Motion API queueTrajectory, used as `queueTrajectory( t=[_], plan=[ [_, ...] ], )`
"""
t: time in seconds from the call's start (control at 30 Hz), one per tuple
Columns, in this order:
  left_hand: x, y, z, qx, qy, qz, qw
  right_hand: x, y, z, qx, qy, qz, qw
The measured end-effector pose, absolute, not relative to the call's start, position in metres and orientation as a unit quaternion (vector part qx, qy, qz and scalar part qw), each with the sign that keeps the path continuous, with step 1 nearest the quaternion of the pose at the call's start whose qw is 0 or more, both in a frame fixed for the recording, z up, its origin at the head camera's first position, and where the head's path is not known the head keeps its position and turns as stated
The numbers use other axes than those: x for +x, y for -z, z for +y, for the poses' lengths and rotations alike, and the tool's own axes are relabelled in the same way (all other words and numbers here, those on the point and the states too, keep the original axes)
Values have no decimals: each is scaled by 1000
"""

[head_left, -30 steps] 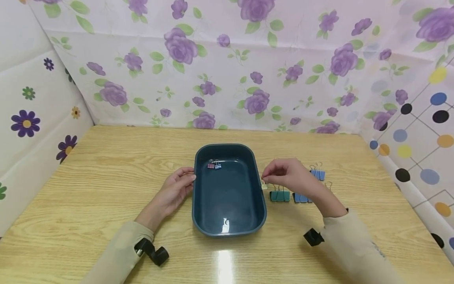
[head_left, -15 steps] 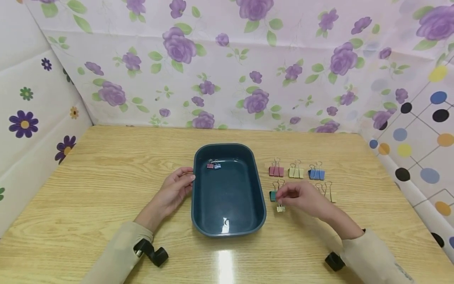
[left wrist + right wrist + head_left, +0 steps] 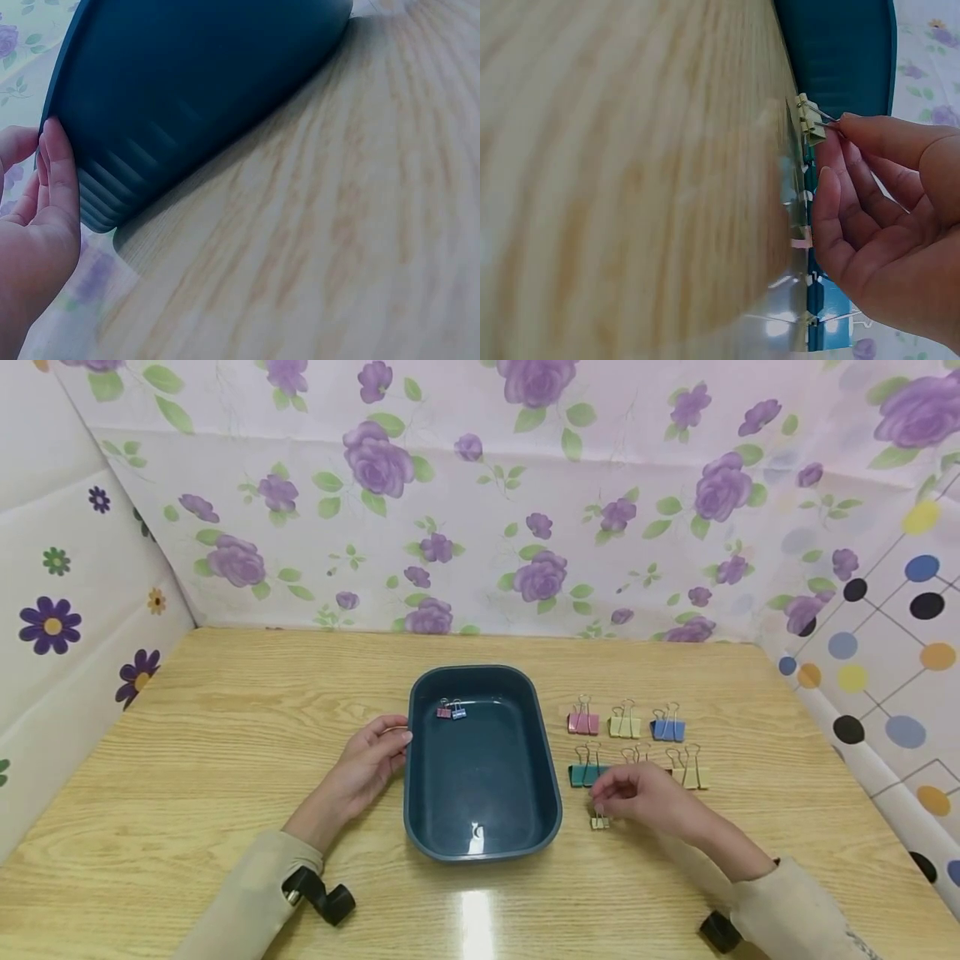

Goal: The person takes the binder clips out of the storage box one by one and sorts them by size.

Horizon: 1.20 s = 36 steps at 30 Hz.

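Note:
My right hand (image 3: 641,795) pinches a small pale-yellow binder clip (image 3: 600,823) by its wire handles between thumb and index finger. In the right wrist view the clip (image 3: 810,122) is held body-down, close over the tabletop. My left hand (image 3: 371,760) touches the left side of a dark teal plastic bin (image 3: 487,777), its fingertips at the outer wall and rim, as the left wrist view also shows. Inside the bin, near its far left corner, lie a small pink binder clip (image 3: 444,713) and a small blue binder clip (image 3: 459,713), side by side.
Right of the bin, larger binder clips form two rows. The far row has a pink clip (image 3: 582,723), a yellow clip (image 3: 625,727) and a blue clip (image 3: 668,730). The near row includes a green clip (image 3: 583,776) and a yellow clip (image 3: 693,778); my right hand partly hides it.
My right hand has moved from the bin's right rim toward the table's near side, carrying the small yellow clip past the green one. The left hand and bin have stayed put.

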State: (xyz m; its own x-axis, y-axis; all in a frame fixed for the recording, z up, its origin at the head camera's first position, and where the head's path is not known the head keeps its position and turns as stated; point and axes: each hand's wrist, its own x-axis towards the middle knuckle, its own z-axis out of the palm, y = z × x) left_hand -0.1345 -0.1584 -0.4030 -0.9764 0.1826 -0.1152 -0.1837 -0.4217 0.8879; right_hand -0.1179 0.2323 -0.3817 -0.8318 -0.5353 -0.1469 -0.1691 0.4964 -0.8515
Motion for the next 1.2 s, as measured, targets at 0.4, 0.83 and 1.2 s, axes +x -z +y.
queueTrajectory(
  t=[0.4,0.83,1.2],
  plan=[
    [-134,403,-159,-1,-841,529,110,-118,384,235,-215,464,835,203],
    [-133,403,-159,2,-840,530,112,-121,364,237,-199,430,867,155],
    [-134,404,-159,3,-841,531,109,-142,315,207,-215,466,850,121]
  ],
)
